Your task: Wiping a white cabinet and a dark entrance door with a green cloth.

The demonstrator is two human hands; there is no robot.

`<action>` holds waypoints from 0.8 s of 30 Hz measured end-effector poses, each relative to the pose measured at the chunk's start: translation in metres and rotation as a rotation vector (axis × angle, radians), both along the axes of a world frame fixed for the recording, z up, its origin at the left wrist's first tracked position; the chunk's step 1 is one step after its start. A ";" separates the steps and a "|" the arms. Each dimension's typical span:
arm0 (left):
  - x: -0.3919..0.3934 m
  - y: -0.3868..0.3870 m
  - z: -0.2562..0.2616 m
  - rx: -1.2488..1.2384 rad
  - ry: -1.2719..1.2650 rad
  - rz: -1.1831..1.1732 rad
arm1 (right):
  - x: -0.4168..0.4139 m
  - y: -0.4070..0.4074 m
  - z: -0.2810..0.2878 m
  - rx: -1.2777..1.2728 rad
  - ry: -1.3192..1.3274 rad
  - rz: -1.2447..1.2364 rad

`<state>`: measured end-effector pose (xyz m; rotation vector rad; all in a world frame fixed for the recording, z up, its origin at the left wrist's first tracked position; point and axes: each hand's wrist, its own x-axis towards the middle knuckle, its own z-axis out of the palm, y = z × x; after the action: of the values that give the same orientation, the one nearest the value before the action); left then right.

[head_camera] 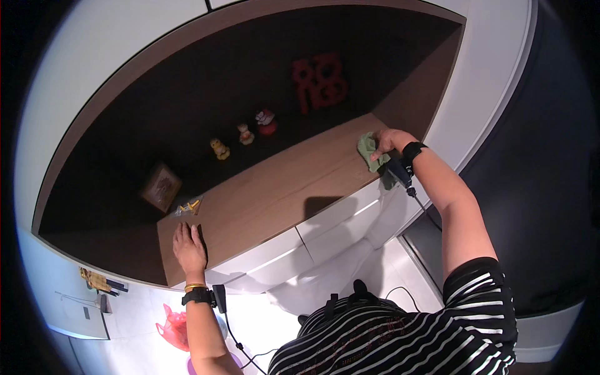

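My right hand (393, 139) grips a green cloth (366, 151) against the wooden shelf top (272, 192), near the right end of the cabinet niche. Part of the cloth hangs over the shelf's front edge. At the shelf's left end, my left hand (189, 248) rests palm down with its fingers slightly apart, holding nothing. Just beyond those fingers lies a clear plastic bag with yellow items (189, 206); what they are is hard to make out. A framed picture (161, 187) leans behind the bag.
Along the dark back stand a yellow figurine (220, 149), a small figurine (245, 134) and a red-and-white figurine (266, 123). A red character ornament (320, 82) is on the back panel. White drawers (276, 248) lie below. A red plastic bag (173, 328) is on the floor; cables trail from both wrists.
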<state>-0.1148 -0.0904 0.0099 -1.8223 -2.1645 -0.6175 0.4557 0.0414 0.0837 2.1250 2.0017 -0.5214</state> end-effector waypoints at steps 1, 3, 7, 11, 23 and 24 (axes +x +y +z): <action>0.002 0.002 0.000 0.003 -0.002 0.006 | 0.014 0.007 -0.004 -0.044 -0.009 -0.088; 0.003 0.004 -0.001 0.001 -0.005 0.024 | 0.013 0.012 -0.002 -0.142 0.036 -0.232; 0.003 0.001 0.002 -0.017 -0.018 0.056 | -0.023 0.008 -0.008 0.003 0.034 0.130; 0.007 -0.001 0.008 -0.015 -0.018 0.057 | -0.080 -0.014 -0.011 0.182 0.190 0.344; 0.005 0.000 0.003 -0.019 -0.037 0.060 | 0.035 -0.013 -0.028 0.608 0.163 0.084; 0.005 -0.001 0.003 -0.025 -0.037 0.060 | 0.025 -0.019 -0.038 0.615 0.152 -0.018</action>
<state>-0.1094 -0.0911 0.0127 -1.7643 -2.2523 -0.6180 0.4806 0.0226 0.0457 2.4932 2.4723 -0.0612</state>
